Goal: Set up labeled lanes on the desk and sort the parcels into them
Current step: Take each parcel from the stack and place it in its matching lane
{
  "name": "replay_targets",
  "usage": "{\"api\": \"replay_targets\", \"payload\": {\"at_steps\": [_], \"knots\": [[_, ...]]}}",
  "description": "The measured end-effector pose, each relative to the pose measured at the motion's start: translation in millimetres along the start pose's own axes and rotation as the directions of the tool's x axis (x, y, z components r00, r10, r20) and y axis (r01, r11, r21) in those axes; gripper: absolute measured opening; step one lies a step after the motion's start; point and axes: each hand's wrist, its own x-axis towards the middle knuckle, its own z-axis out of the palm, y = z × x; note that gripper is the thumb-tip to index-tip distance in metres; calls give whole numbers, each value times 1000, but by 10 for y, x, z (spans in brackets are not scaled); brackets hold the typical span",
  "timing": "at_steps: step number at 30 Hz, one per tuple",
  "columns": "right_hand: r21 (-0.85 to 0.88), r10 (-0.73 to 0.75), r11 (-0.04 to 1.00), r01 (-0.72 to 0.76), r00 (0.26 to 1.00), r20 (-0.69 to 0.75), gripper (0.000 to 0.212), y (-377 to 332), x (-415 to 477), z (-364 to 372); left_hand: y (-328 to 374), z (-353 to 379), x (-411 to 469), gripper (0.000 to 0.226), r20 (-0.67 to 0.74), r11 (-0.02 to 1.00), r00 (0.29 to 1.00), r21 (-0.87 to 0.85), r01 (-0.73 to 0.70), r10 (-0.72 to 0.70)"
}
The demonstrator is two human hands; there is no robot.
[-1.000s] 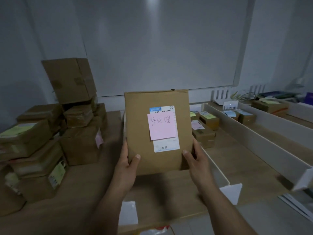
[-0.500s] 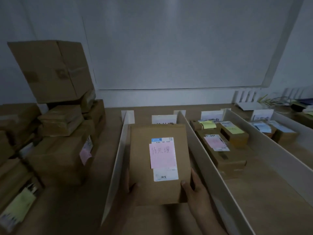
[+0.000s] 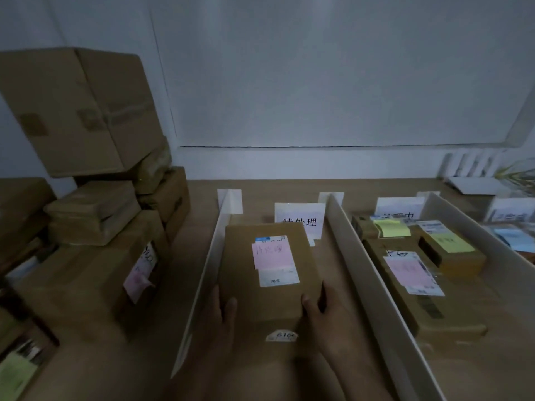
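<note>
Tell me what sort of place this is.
Probably an office parcel-sorting desk or small mailroom: cardboard parcels stacked at left, white dividers forming lanes with paper label cards, and a sticky-noted parcel held in one lane.

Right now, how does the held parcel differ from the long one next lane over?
Left hand and right hand grip the held parcel; the long parcel lies untouched. The held parcel is alone in its lane; the long parcel shares its lane with smaller parcels. Both carry pink notes.

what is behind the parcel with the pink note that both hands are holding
A white lane label card stands upright behind the parcel, handwritten characters facing the camera. The parcel covers the card's lower left part, so contact between them cannot be seen.
</note>
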Motion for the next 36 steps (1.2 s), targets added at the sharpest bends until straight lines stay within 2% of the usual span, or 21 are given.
{"api": "replay_targets", "payload": {"at_steps": [2, 7, 17, 24, 29, 31, 34, 36], "knots": [[-71, -19, 997, 18, 1000, -4, 38, -41, 175, 42, 9, 87, 223, 55, 0, 998, 998, 10, 60, -60], [-195, 2, 981, 1, 1000, 13, 35, -155, 516, 203, 113, 88, 560, 54, 16, 988, 994, 116, 104, -107], [-179, -5, 984, 5, 1000, 2, 40, -289, 878, 413, 60, 24, 1066, 51, -14, 921, 999, 386, 41, -38], [-152, -7, 988, 7, 1000, -3, 38, -337, 913, 439, 161, -18, 1081, 54, -12, 875, 1000, 485, 10, -5], [-106, -4, 994, 7, 999, 32, 51, -345, 803, 427, 141, -22, 1104, 54, -24, 896, 999, 441, 52, -46], [-117, -12, 993, 13, 1000, 16, 63, -361, 707, 401, 145, -39, 1036, 56, -20, 905, 996, 416, 86, -86], [-232, -44, 972, 37, 999, -24, 72, -405, 530, 308, 195, -134, 822, 57, -14, 924, 999, 377, 54, -52], [-307, -91, 949, 75, 995, -40, 62, -467, 383, 218, 211, -226, 672, 57, -8, 937, 1000, 350, 6, -4]]}}
